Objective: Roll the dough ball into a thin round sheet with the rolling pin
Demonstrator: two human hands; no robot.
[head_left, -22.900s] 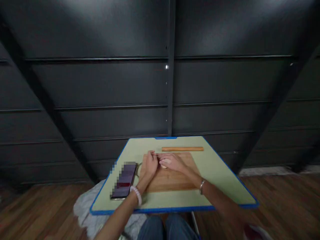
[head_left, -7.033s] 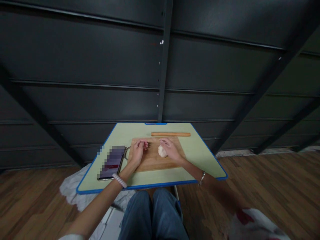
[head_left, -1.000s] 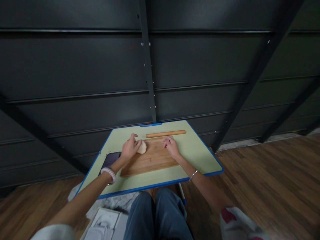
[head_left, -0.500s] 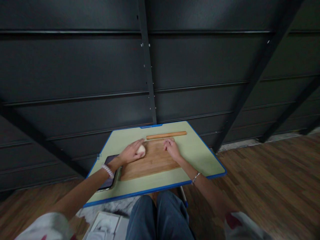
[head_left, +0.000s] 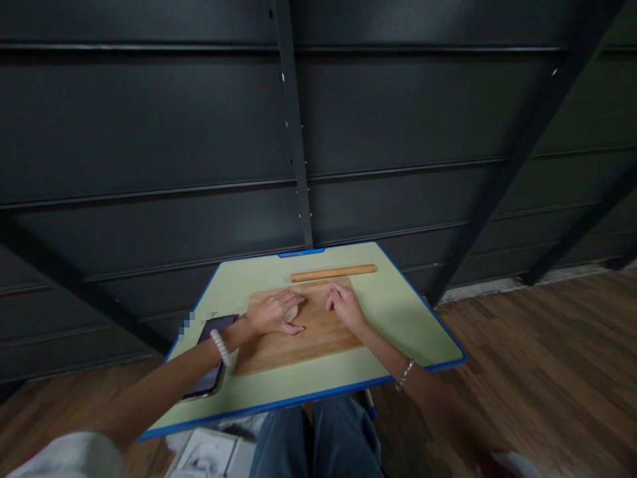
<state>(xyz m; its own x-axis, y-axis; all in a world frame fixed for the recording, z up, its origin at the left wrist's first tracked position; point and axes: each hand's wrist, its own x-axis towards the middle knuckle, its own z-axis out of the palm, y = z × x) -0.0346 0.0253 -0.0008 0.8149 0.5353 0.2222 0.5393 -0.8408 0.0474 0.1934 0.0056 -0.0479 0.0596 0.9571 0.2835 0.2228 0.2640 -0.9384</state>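
Fingers spread, the left hand partly covers the dough on the board; the right hand curls loosely, seemingly empty. The dough looks unrolled; the rolling pin lies untouched on the counter.

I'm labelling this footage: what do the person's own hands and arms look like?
The left hand is ungloved, with a pale ridged bracelet at the wrist and a whitish sleeve. The right hand, also ungloved, has a silvery bracelet and a partly visible red-and-white sleeve.

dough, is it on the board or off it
On it: the dough shows partly under the left hand, within the edges of the wooden board.
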